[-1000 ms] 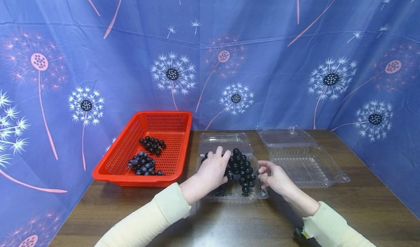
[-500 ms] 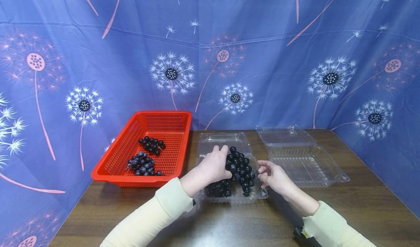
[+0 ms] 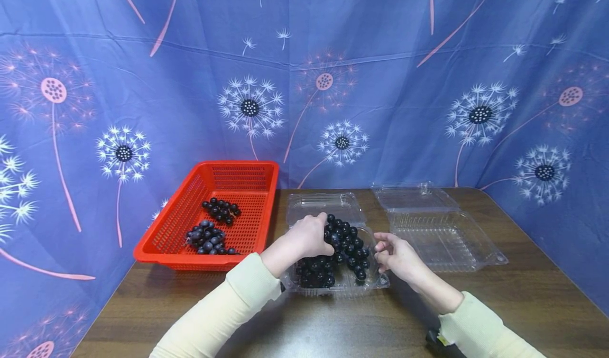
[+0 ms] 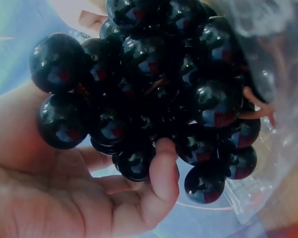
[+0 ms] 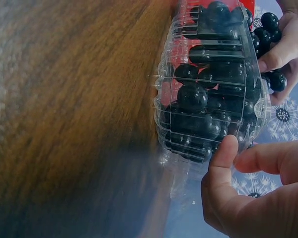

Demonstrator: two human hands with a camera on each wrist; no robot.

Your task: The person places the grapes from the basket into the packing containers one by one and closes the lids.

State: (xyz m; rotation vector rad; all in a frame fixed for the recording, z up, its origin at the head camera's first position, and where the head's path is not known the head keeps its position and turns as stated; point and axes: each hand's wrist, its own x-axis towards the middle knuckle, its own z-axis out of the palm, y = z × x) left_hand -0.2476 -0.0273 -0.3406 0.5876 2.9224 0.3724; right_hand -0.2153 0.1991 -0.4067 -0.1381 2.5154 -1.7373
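A bunch of black grapes (image 3: 347, 241) lies partly raised over the clear plastic clamshell box (image 3: 347, 283). My left hand (image 3: 306, 237) grips its left side; in the left wrist view the curled fingers (image 4: 164, 173) hold the berries from below. More dark grapes (image 3: 315, 274) fill the left front of the box. At the box's right side, my right hand (image 3: 399, 256) pinches the rim between thumb and bent fingers, as the right wrist view shows near the box wall (image 5: 164, 119). The box lid (image 3: 325, 205) stands open at the back.
A red perforated basket (image 3: 142, 249) on the left holds two bunches of dark grapes (image 3: 206, 237). Another open clear clamshell box (image 3: 442, 241) rests on the right of the wooden table (image 3: 537, 305). A patterned blue cloth (image 3: 404, 109) hangs behind.
My left hand has drawn slightly toward me and turned, and the held bunch has shifted a little left and down. More grapes in the box's left front now show. The right hand keeps its place.
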